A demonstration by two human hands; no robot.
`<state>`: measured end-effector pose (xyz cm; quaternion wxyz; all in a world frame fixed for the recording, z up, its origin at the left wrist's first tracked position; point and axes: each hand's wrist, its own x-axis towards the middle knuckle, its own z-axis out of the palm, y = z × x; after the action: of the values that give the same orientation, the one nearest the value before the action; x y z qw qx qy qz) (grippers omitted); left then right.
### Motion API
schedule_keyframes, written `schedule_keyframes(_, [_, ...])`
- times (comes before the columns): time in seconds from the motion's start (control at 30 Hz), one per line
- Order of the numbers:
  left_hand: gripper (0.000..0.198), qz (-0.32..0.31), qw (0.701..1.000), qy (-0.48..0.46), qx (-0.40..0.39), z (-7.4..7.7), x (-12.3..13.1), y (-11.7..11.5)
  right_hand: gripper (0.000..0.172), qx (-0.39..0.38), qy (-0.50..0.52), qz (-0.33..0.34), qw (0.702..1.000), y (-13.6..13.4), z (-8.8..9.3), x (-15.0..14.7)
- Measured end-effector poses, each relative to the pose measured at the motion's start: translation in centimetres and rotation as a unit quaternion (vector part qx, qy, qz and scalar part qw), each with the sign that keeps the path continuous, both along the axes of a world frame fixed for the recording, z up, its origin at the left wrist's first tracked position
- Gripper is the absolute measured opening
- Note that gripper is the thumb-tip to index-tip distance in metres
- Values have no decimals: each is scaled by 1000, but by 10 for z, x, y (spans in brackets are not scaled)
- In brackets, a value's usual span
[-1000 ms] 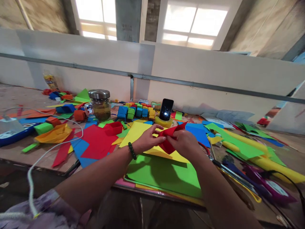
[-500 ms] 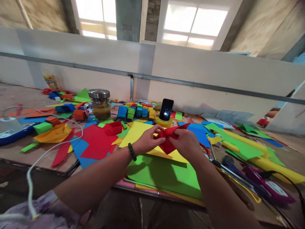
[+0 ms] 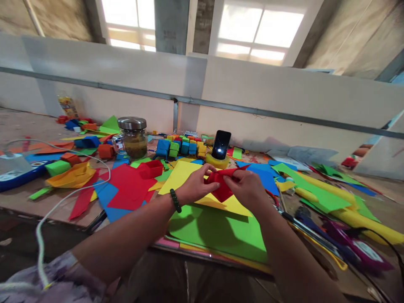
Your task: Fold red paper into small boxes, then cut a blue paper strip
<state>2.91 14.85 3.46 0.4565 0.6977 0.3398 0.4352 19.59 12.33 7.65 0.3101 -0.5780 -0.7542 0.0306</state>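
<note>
Both my hands pinch a folded piece of red paper just above the table. My left hand, with a dark bead bracelet on its wrist, grips the paper's left side with closed fingers. My right hand grips the right side, fingers curled over the top edge. Under the hands lie a yellow sheet and a green sheet.
Coloured paper sheets and scraps cover the table. A lidded glass jar, a red paper box, a row of small paper cubes and a phone on a yellow stand sit behind. Scissors and tools lie right. A white cable loops left.
The red paper has been folded tighter; its pointed tip at the upper right has come down and my hands have closed in on it.
</note>
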Motion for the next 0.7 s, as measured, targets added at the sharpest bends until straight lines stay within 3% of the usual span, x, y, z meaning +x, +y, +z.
schedule_keyframes(0.23, [40, 1, 1000, 9, -4, 0, -1, 1, 26, -1, -80, 14, 997, -8, 2, -4])
schedule_keyframes(0.4, [42, -3, 999, 17, 27, -3, -2, 2, 14, 27, -149, 51, 987, -12, 2, -7])
schedule_keyframes(0.7, [40, -24, 999, 1, 34, -3, -3, 2, 18, 76, -207, 10, 975, -8, -1, -7])
